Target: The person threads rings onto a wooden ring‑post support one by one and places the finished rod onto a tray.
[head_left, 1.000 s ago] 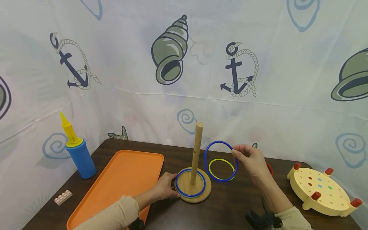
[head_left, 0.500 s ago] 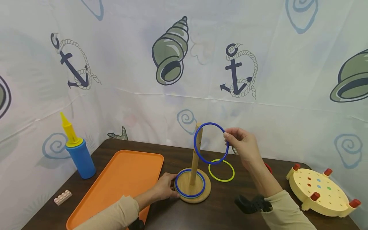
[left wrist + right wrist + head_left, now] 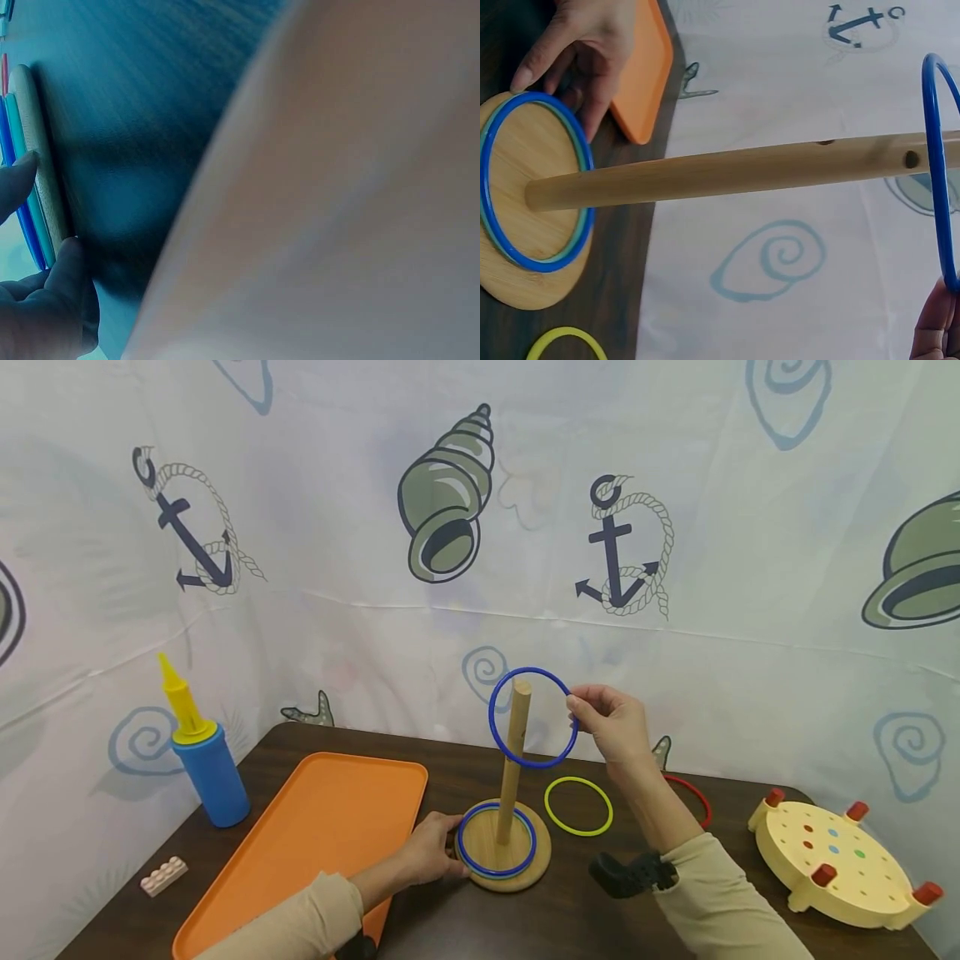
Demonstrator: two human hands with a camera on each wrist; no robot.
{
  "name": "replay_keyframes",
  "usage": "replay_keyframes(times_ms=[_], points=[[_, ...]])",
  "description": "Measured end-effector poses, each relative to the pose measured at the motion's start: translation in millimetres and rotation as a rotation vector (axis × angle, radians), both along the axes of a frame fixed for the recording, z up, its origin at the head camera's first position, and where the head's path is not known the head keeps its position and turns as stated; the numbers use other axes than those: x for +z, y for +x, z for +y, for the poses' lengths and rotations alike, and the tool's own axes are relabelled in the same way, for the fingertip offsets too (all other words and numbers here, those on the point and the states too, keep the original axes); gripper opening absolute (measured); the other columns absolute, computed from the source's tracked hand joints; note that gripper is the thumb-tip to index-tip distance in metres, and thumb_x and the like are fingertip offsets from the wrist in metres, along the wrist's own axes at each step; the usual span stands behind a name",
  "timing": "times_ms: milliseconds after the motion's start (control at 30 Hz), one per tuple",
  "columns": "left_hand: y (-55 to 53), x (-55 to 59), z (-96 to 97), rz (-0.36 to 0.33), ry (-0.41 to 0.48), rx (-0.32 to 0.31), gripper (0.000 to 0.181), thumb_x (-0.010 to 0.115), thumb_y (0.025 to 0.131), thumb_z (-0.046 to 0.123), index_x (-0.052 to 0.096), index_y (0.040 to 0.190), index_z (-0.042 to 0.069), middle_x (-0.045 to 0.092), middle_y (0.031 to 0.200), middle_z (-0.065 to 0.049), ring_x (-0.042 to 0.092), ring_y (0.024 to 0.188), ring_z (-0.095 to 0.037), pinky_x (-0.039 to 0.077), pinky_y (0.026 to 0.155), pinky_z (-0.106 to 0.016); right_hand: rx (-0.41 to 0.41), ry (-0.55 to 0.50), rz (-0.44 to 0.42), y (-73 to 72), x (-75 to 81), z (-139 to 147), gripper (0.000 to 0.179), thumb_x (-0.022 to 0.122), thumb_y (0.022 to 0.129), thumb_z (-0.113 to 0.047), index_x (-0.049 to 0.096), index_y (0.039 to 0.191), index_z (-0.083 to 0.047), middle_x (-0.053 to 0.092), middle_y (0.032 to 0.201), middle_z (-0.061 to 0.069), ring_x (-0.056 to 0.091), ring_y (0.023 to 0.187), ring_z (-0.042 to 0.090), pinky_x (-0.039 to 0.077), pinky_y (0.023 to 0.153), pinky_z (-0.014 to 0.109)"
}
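Note:
My right hand (image 3: 617,727) pinches a blue ring (image 3: 531,765) by its right side, raised and tilted at the top of a wooden peg (image 3: 513,760). The peg's tip shows inside the ring's outline; I cannot tell whether it passes through. The peg stands upright on a round wooden base (image 3: 501,882). Around its foot lies another blue ring (image 3: 461,847), with a teal ring (image 3: 583,154) beneath. My left hand (image 3: 431,850) holds the base's left edge, its thumb and a fingertip at the rim in the left wrist view.
A yellow ring (image 3: 577,832) and a red ring (image 3: 697,793) lie right of the peg. An orange tray (image 3: 322,818), a blue pump (image 3: 213,777) and a pink toy brick (image 3: 163,876) are at left. At right is a cream pegboard (image 3: 832,860) with red legs.
My right hand has lifted the blue ring up and leftward, from beside the peg to its top. The yellow ring now shows in full and more of the red one. My left hand stays put.

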State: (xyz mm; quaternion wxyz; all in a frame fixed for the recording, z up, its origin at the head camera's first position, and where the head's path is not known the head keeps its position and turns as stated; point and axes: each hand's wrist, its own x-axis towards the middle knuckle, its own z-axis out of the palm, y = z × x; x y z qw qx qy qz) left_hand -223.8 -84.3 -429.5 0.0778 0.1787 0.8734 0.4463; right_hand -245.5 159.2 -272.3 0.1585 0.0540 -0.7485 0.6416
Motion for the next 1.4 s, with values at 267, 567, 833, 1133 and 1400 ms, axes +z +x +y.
replay_keyframes(times_ms=[267, 567, 833, 1133, 1400], points=[[-0.3, 0.9, -0.4, 0.008, 0.008, 0.001, 0.075, 0.081, 0.064, -0.005, 0.044, 0.128, -0.019, 0.045, 0.114, -0.022, 0.056, 0.101, -0.034, 0.054, 0.081, -0.038, 0.027, 0.024, -0.071, -3.8, -28.6, -5.2, 0.022, 0.062, 0.089, -0.006, 0.062, 0.103, 0.01, 0.06, 0.074, -0.004, 0.058, 0.067, 0.006, 0.052, 0.062, 0.017], [-0.7, 1.9, 0.1, 0.022, 0.011, 0.005, 0.074, 0.081, 0.064, -0.005, 0.045, 0.127, -0.018, 0.046, 0.113, -0.022, 0.056, 0.102, -0.035, 0.054, 0.082, -0.038, 0.0, 0.174, -0.185, -0.6, -95.0, -8.2, 0.013, 0.066, 0.085, -0.003, 0.067, 0.093, 0.007, 0.06, 0.068, 0.002, 0.053, 0.059, 0.009, 0.047, 0.054, 0.019], [-1.3, 0.3, 0.2, 0.005, 0.029, -0.018, 0.075, 0.08, 0.065, -0.006, 0.043, 0.129, -0.018, 0.044, 0.116, -0.023, 0.055, 0.106, -0.037, 0.053, 0.084, -0.039, 0.005, 0.251, -0.264, -0.2, -134.2, -14.1, 0.01, 0.067, 0.084, -0.005, 0.069, 0.089, 0.004, 0.062, 0.07, 0.003, 0.056, 0.063, 0.011, 0.055, 0.06, 0.032], [-2.0, -1.6, -0.1, 0.025, 0.041, -0.03, 0.073, 0.08, 0.064, -0.008, 0.044, 0.127, -0.02, 0.043, 0.116, -0.025, 0.056, 0.104, -0.037, 0.053, 0.083, -0.04, 0.006, 0.266, -0.305, -3.1, -148.5, -21.2, 0.009, 0.068, 0.083, -0.007, 0.069, 0.085, 0.002, 0.06, 0.067, 0.0, 0.055, 0.061, 0.01, 0.053, 0.057, 0.029], [-1.4, 0.5, 0.5, 0.029, 0.012, -0.029, 0.072, 0.08, 0.065, -0.005, 0.046, 0.127, -0.018, 0.045, 0.116, -0.024, 0.054, 0.104, -0.034, 0.052, 0.084, -0.041, -0.028, 0.331, -0.271, -4.9, -151.2, -25.0, 0.007, 0.07, 0.081, -0.006, 0.07, 0.082, 0.002, 0.062, 0.065, 0.0, 0.054, 0.059, 0.008, 0.048, 0.053, 0.024]])
